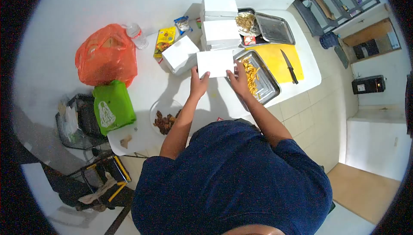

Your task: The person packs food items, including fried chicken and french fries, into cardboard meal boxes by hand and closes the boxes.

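Observation:
A closed white carton box [216, 63] is held between my two hands over the table. My left hand [198, 85] grips its left side, with the thumb on the near edge. On the opposite side, my right hand [238, 80] grips the box near its right corner. Just right of that hand lies a metal tray of fries [251, 76]. A single white box [180, 55] stands to the left, and stacked white boxes [221, 32] rise behind. Below my left forearm, a clear bowl [152, 113] holds dark brown fried pieces [163, 122], partly covered by the arm.
A knife [289, 67] lies on a yellow cutting board [269, 56] at right. Behind it are a metal tray [275, 28] and noodle-like food [246, 22]. Leftward are a yellow packet [165, 40], a bottle [137, 37], an orange bag [107, 56] and a green bag [114, 106].

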`<state>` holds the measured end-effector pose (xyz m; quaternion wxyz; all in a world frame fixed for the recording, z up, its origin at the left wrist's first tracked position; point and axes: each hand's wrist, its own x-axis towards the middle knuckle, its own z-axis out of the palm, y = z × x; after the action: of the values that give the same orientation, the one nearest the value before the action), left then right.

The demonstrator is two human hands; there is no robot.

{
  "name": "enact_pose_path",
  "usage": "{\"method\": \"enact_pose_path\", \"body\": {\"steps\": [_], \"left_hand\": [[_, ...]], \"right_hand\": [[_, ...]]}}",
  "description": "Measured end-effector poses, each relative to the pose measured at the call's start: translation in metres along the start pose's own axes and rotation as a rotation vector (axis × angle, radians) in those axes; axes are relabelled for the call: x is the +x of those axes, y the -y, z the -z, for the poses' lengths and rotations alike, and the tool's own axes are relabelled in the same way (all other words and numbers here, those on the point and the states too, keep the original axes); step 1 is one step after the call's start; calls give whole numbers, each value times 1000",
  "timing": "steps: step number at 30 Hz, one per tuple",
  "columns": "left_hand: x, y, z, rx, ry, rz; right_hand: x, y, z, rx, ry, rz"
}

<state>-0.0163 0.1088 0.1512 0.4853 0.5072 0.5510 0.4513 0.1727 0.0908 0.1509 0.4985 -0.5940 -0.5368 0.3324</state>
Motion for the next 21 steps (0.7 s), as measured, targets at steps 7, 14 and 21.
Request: {"method": "enact_pose_path", "body": {"steps": [7,14,21], "left_hand": [[84,-73,-15,125,-81,-297],[136,-67,-28,507,-131,-432],[137,-39,-38,143,-35,-220]], "right_hand": [[92,50,7,-168,-206,256],[140,43,15,-308,-137,243],[142,12,9,-286,-26,95]]}}
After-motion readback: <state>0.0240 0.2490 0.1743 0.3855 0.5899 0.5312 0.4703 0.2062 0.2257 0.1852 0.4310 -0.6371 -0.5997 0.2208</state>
